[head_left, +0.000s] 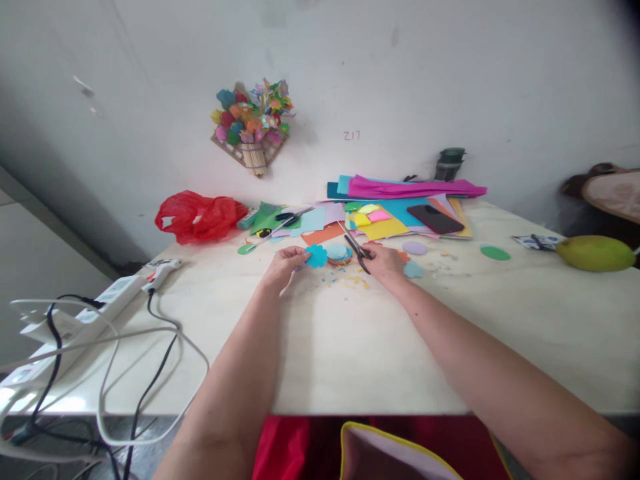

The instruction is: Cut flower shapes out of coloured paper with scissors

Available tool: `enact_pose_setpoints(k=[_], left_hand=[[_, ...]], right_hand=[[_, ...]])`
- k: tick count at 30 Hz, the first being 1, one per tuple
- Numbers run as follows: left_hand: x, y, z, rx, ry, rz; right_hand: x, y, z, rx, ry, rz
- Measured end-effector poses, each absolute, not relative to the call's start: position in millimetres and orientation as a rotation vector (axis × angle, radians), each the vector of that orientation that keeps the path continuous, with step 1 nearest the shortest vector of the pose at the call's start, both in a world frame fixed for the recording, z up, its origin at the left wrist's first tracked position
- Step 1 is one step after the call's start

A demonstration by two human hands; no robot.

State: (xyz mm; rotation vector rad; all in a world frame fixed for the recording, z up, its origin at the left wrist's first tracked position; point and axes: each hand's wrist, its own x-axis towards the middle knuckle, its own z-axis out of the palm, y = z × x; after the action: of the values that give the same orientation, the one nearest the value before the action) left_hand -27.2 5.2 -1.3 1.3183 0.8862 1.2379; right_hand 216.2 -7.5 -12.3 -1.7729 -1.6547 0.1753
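"What's at the far left?"
"A white power strip (117, 293) on the tabletop (350, 360), with tangled cables (113, 373) around it. Further right is a crumpled red plastic bag (197, 217)."
"And above?"
"A bouquet of colorful craft flowers (255, 113) on the wall (375, 80)."
"What's the left hand (287, 263) doing?"
"Pinching a bright blue paper flower (317, 256) by its left edge, between thumb and fingers, above the tabletop. Behind that hand lie black-handled scissors (295, 216)."
"Between the hands?"
"A small pile of cut paper shapes (339, 253), a pale blue one on top, with yellow and blue scraps (355, 283) scattered just in front. Colored sheets (383, 227) are spread behind."
"The right hand (387, 262)?"
"Closed around the handles of another pair, the dark scissors (357, 249), blades pointing away and to the left. A pale blue cutout (413, 269) and a lilac oval (415, 248) lie near it."
"Beyond that?"
"A phone (435, 219) rests on the sheets, and a dark, lidded cup (449, 164) stands behind them. Further right come a green oval (495, 253) and a rounded yellow-green object (595, 253); I can't tell what that is."
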Motion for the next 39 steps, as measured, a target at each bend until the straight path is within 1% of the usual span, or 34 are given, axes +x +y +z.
enact_pose_setpoints(k=[8,19,39], left_hand=[[-25.0,2.4,2.4,1.274,0.886,1.253],[-28.2,7.5,-2.8,1.278,0.893,1.289],[-28.4,7.3,-1.9,1.254,0.880,1.311]], right_hand=[[217.2,-9.6,-7.5,-1.842,-1.687,0.089],[222.2,-6.2,-6.0,-1.888,-1.759,0.148],[221.1,-4.1,-11.1,-1.905,-1.780,0.085]])
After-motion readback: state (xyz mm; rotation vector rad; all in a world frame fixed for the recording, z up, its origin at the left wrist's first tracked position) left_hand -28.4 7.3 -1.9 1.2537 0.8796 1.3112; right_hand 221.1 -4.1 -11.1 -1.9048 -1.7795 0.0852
